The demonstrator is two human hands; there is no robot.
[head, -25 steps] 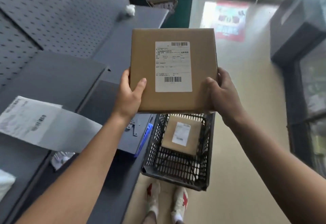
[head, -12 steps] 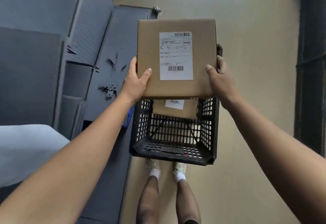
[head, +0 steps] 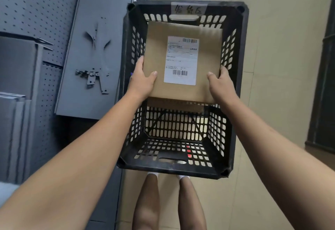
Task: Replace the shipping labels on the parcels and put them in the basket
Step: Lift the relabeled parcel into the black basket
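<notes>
- Your left hand [head: 143,82] and right hand [head: 221,84] grip the flat brown cardboard parcel [head: 208,54] at 8 and 4 o'clock.
- It seems stiff and light; hold the side edges.

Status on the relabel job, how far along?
Done: a first parcel lies in the basket. In hand: the left hand and right hand grip a second parcel, its shipping label facing up, right above the first. Left: set it down and let go. Any further parcels are out of view.
</notes>
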